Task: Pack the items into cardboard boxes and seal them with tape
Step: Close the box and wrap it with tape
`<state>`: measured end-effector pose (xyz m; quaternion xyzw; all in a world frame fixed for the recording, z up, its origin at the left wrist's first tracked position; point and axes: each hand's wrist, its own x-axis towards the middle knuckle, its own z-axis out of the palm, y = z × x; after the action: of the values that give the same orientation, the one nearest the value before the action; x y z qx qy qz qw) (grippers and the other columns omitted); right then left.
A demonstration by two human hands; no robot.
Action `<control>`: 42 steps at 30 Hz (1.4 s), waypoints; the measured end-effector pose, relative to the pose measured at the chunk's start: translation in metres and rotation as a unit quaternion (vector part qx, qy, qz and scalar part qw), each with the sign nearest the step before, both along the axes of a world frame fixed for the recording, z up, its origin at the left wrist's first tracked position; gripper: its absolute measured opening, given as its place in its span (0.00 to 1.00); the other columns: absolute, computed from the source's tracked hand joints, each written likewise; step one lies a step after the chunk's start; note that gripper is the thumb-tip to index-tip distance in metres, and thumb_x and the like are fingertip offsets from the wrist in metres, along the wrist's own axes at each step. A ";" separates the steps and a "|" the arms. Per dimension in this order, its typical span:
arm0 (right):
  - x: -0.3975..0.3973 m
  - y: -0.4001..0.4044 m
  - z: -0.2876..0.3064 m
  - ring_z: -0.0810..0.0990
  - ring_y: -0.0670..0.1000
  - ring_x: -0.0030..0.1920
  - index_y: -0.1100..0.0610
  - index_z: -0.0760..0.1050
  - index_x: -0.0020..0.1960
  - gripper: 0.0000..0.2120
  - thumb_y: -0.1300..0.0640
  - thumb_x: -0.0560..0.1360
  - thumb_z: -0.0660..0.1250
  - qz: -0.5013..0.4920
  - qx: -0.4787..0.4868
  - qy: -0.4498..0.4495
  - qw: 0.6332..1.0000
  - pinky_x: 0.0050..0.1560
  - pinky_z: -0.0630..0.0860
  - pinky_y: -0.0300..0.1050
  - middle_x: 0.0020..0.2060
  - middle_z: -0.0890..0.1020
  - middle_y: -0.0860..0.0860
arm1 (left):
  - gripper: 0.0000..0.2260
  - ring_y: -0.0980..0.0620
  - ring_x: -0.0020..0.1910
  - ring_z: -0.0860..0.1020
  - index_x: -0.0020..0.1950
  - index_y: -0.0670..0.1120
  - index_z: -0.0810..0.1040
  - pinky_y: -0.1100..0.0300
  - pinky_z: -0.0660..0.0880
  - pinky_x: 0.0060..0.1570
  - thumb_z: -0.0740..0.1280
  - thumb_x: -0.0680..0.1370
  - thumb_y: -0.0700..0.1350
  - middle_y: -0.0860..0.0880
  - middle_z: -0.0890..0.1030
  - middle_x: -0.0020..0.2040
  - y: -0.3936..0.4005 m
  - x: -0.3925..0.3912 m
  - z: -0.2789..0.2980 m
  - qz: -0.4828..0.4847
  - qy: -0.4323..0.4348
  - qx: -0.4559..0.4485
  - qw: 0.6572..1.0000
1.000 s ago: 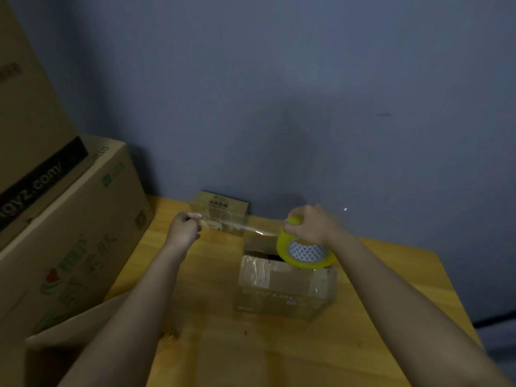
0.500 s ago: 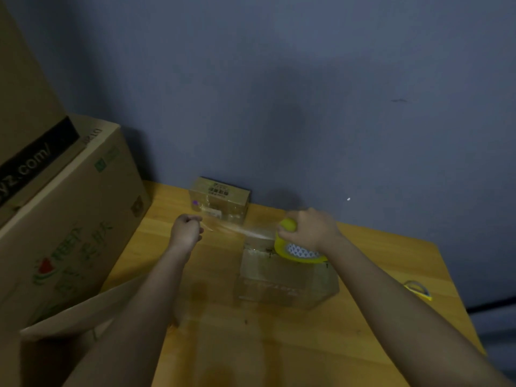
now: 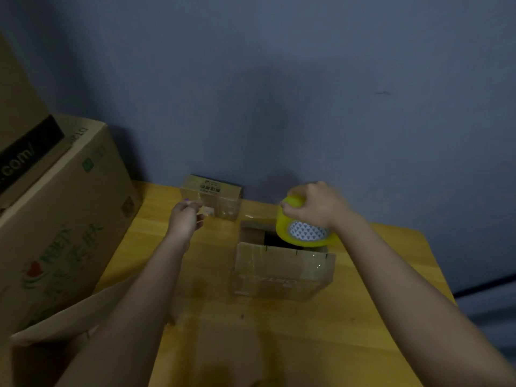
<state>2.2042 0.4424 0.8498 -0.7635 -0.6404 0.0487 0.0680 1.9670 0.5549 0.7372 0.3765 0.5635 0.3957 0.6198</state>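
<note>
The right hand grips a yellow roll of clear packing tape from above, fingers curled over its top edge, and holds it tilted over the open mouth of a small brown cardboard box that stands near the middle of the light wooden table. The roll's white core with a grey triangle pattern faces the camera, and its lower rim hangs over the dark opening at the box's far right side; whether it touches the cardboard cannot be told. The front wall of the box is glossy with strips of clear tape. The left hand is raised to the left of the box, its fingers curled with the fingertips pinched together on what looks like the free end of the tape; the strip itself is too faint to follow across to the roll. Just beyond that hand, against the blue-grey wall, sits a smaller closed cardboard box with a printed label. Large printed cardboard cartons are stacked at the table's left edge, one loose flap reaching toward the left forearm.
</note>
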 end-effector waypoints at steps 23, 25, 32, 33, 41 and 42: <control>-0.023 0.004 -0.052 0.78 0.55 0.46 0.51 0.77 0.61 0.22 0.39 0.76 0.58 0.084 -0.081 -0.129 0.985 0.37 0.65 0.43 0.48 0.81 0.53 | 0.09 0.52 0.38 0.75 0.53 0.43 0.73 0.57 0.75 0.37 0.57 0.82 0.47 0.47 0.73 0.41 -0.006 -0.018 -0.044 0.007 0.061 -0.117 0.991; -0.029 0.008 -0.054 0.78 0.56 0.49 0.50 0.76 0.63 0.23 0.39 0.76 0.58 0.092 -0.092 -0.151 0.980 0.37 0.66 0.43 0.51 0.81 0.53 | 0.13 0.51 0.36 0.74 0.44 0.44 0.73 0.55 0.76 0.40 0.59 0.82 0.51 0.47 0.74 0.39 -0.008 -0.017 -0.056 0.006 0.077 -0.134 0.988; -0.019 0.002 -0.062 0.78 0.56 0.49 0.49 0.78 0.60 0.22 0.38 0.74 0.59 0.062 -0.068 -0.115 0.989 0.42 0.74 0.44 0.50 0.82 0.52 | 0.14 0.51 0.29 0.68 0.38 0.43 0.68 0.56 0.69 0.35 0.60 0.82 0.47 0.45 0.69 0.31 -0.032 -0.003 -0.093 -0.024 0.059 -0.132 0.989; -0.017 -0.001 -0.064 0.78 0.56 0.50 0.49 0.79 0.59 0.21 0.39 0.74 0.60 0.058 -0.055 -0.107 0.991 0.42 0.73 0.44 0.50 0.82 0.52 | 0.14 0.51 0.29 0.68 0.38 0.43 0.68 0.57 0.68 0.34 0.61 0.82 0.46 0.45 0.69 0.31 -0.035 0.001 -0.096 -0.029 0.056 -0.131 0.989; -0.006 -0.015 -0.066 0.78 0.57 0.53 0.50 0.80 0.56 0.17 0.43 0.73 0.65 0.028 -0.007 -0.060 0.998 0.44 0.70 0.44 0.51 0.82 0.52 | 0.10 0.50 0.29 0.69 0.53 0.39 0.71 0.57 0.65 0.31 0.60 0.82 0.46 0.46 0.71 0.34 -0.048 0.024 -0.100 -0.094 0.066 -0.110 0.987; -0.006 -0.016 -0.066 0.78 0.57 0.53 0.50 0.80 0.56 0.17 0.43 0.73 0.65 0.026 -0.006 -0.058 0.998 0.44 0.70 0.44 0.51 0.82 0.52 | 0.10 0.50 0.29 0.69 0.54 0.39 0.71 0.57 0.65 0.31 0.60 0.82 0.46 0.45 0.71 0.34 -0.049 0.027 -0.100 -0.093 0.065 -0.113 0.987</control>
<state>2.1978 0.4269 0.7835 -0.7483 -0.6628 0.0105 0.0248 1.9938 0.5063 0.6368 0.3798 0.6058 0.2451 0.6547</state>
